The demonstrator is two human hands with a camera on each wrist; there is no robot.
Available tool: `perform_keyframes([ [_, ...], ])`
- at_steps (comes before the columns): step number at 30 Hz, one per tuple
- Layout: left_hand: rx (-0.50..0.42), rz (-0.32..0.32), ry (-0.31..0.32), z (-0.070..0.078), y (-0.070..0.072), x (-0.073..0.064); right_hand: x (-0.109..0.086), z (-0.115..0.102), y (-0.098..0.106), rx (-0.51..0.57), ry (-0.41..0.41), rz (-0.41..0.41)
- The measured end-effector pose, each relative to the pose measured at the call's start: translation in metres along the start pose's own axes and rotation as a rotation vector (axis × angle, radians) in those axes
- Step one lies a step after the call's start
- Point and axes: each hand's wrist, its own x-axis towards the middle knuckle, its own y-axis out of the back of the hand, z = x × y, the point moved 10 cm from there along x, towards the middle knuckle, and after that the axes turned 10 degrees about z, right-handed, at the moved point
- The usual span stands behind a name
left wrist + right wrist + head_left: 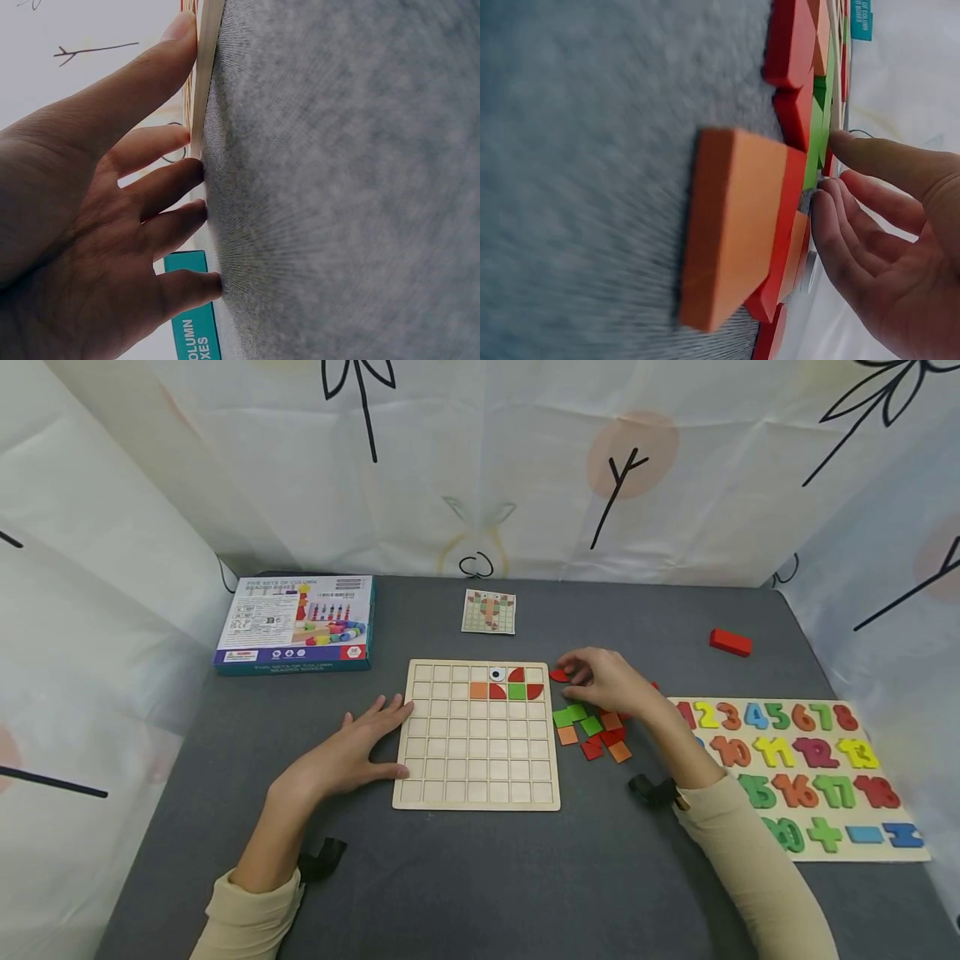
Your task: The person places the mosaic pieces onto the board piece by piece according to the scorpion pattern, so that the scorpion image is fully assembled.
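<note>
A wooden grid board (477,760) lies flat, with a few orange, red and green pieces and an eye tile (497,674) in its upper right cells. My left hand (341,756) is spread along the board's left side, thumb and index fingertips touching its edge. Just past the upper right corner, the fingertips of my right hand (611,681) are at a red piece (558,676), with the thumb apart from them. Below that hand lies a loose pile of green tiles (591,726), orange tiles (619,752) and red tiles. In the right wrist view an orange tile (739,225) stands nearest.
A small pattern card (489,612) lies behind the board. At the back left is a flat toy box (296,622). A number board (795,777) covers the right side, with a red block (731,642) behind it. Patterned white curtains (480,468) enclose the table.
</note>
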Motion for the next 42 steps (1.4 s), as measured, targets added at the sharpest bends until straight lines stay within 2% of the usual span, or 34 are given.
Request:
perform_keyframes([
  [10, 0.000, 0.001, 0.002, 0.002, 0.000, 0.000, 0.013, 0.006, -0.001, -0.035, -0.044, -0.010],
  [26, -0.016, -0.001, -0.001, -0.001, -0.001, 0.000, 0.005, 0.003, 0.007, -0.143, 0.006, 0.055],
  [37, -0.012, 0.000, 0.000, -0.001, -0.001, 0.000, -0.005, 0.005, 0.014, -0.061, 0.030, 0.094],
  [42, -0.004, 0.002, 0.001, 0.000, 0.000, 0.000, -0.009, -0.002, 0.017, -0.011, 0.034, 0.099],
])
